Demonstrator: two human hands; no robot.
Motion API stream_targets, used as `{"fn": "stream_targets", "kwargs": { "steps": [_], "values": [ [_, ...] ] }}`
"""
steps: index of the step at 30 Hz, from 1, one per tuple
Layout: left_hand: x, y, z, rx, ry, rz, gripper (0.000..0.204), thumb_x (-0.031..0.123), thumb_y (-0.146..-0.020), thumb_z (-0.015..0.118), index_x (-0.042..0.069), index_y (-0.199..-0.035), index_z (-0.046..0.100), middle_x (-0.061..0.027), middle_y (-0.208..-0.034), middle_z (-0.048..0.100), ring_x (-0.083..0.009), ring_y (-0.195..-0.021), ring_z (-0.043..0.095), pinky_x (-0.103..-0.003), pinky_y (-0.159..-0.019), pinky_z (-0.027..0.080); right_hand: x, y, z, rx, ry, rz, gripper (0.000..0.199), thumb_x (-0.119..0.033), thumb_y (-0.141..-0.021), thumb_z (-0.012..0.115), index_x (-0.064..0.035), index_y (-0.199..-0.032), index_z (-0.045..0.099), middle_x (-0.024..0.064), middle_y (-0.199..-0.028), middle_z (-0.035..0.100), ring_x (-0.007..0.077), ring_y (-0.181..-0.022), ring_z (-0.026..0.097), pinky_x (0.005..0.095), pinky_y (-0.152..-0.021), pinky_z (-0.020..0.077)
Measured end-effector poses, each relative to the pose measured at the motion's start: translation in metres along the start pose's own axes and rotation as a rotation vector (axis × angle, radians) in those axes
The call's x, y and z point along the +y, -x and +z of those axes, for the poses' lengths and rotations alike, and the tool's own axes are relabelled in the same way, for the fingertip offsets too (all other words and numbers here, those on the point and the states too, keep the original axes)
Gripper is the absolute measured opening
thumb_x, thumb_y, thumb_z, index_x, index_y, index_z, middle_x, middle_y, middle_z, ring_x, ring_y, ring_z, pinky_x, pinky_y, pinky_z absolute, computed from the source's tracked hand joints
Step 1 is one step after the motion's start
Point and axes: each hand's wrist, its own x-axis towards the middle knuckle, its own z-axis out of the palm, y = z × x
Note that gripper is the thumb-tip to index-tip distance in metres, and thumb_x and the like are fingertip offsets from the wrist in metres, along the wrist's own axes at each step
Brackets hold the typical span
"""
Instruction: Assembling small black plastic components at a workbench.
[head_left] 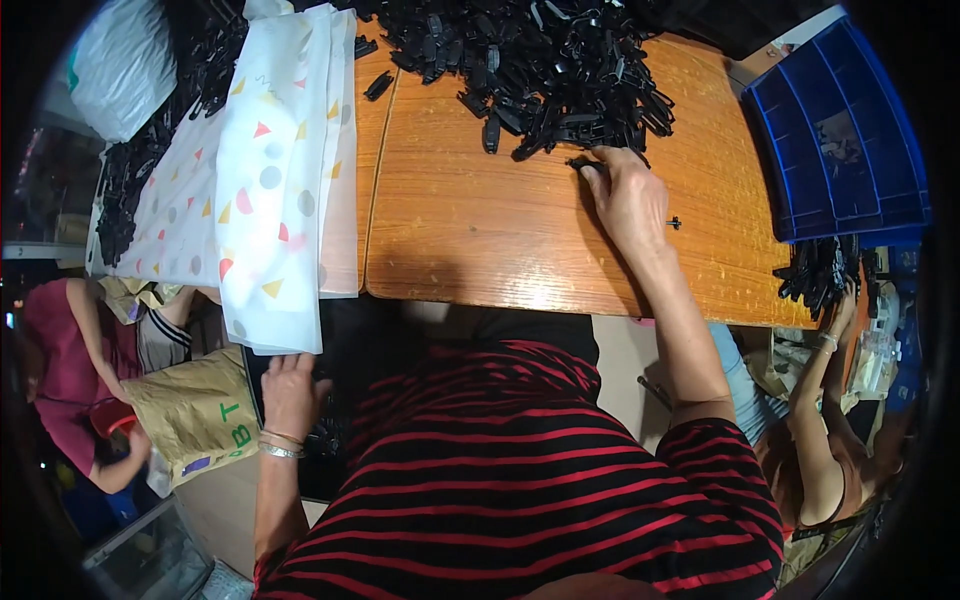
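Note:
My right hand reaches across the wooden table with its fingers closed on a small black plastic clip, at the near edge of a big heap of black plastic clips. Part of that piece is hidden by the fingers. Below the table edge at the left, my left hand lies over a dark bin that holds some black pieces. Its thumb stands apart from the fingers, and nothing shows in it. Just above it hangs the end of a white patterned plastic sheet.
A tiny black part lies right of my right forearm. One clip sits apart near the table seam. A blue crate stands at the right. Co-workers sit on both sides; one person's hand touches a bunch of black pieces.

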Motion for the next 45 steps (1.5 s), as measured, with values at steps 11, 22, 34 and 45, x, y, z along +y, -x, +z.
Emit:
{"fn": "stream_targets", "kwargs": {
  "steps": [11,22,34,45],
  "values": [
    [0.133,-0.22,-0.018,0.36,0.64,0.241,0.02,0.019,-0.087,0.066,0.002,-0.096,0.061,-0.0165,-0.087,0.066,-0.0335,-0.082,0.065,-0.04,-0.068,0.051,-0.018,0.017,0.0,-0.121,-0.216,-0.002,0.016,-0.004,-0.078,0.074,0.0011,-0.081,0.059,0.0151,-0.086,0.056,0.035,-0.072,0.06,0.0426,-0.062,0.0478],
    [0.147,-0.271,-0.005,0.371,0.433,0.177,0.017,0.016,-0.083,0.067,0.001,-0.091,0.064,-0.0164,-0.091,0.066,-0.0346,-0.082,0.064,-0.043,-0.07,0.051,-0.014,0.029,0.004,-0.108,-0.186,-0.038,0.014,-0.005,-0.081,0.071,-0.0008,-0.084,0.058,0.0129,-0.083,0.057,0.0321,-0.069,0.061,0.0402,-0.059,0.0487],
    [0.132,-0.247,-0.019,0.253,0.387,0.296,0.024,0.02,-0.084,0.068,0.002,-0.101,0.068,-0.0137,-0.098,0.059,-0.0335,-0.082,0.063,-0.042,-0.072,0.052,-0.024,0.029,0.003,-0.15,-0.294,-0.015,0.025,-0.008,-0.08,0.072,0.0013,-0.101,0.061,0.0177,-0.092,0.063,0.0316,-0.08,0.066,0.0381,-0.068,0.0531],
    [0.128,-0.239,-0.011,0.288,0.358,0.455,0.022,0.006,-0.082,0.067,0.004,-0.104,0.066,-0.0077,-0.093,0.061,-0.0255,-0.087,0.062,-0.036,-0.074,0.05,-0.036,0.029,0.01,-0.145,-0.336,-0.033,0.023,-0.007,-0.081,0.073,0.0023,-0.1,0.063,0.0164,-0.09,0.063,0.0278,-0.077,0.066,0.0353,-0.067,0.0526]
  ]
}}
